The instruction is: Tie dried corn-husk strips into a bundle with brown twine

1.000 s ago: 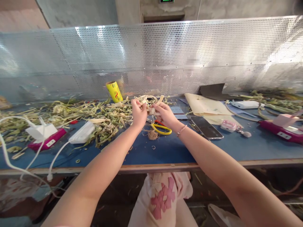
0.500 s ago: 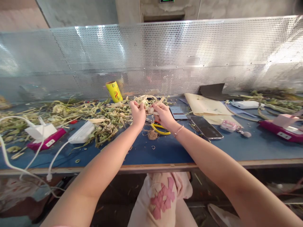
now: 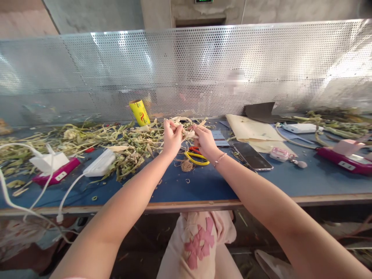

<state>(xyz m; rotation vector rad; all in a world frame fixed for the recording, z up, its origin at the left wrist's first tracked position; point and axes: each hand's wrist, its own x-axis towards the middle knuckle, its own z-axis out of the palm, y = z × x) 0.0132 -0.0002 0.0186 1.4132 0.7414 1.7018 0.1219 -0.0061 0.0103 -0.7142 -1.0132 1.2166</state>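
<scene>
My left hand and my right hand meet above the blue table, fingers pinched on a small pale bundle of dried plant strips held between them. Thin twine hangs from the bundle down to a small coil of twine on the table. Yellow-handled scissors lie just below my right hand. A bracelet sits on my right wrist.
A heap of green and pale plant trimmings covers the left half. A yellow roll leans at the back. White chargers, pink devices, a phone, paper sheets and a perforated metal screen surround the work spot.
Both hands have kept working the bundle, shifting slightly right and up; my fingers have turned on the strips. Nothing else on the table moved.
</scene>
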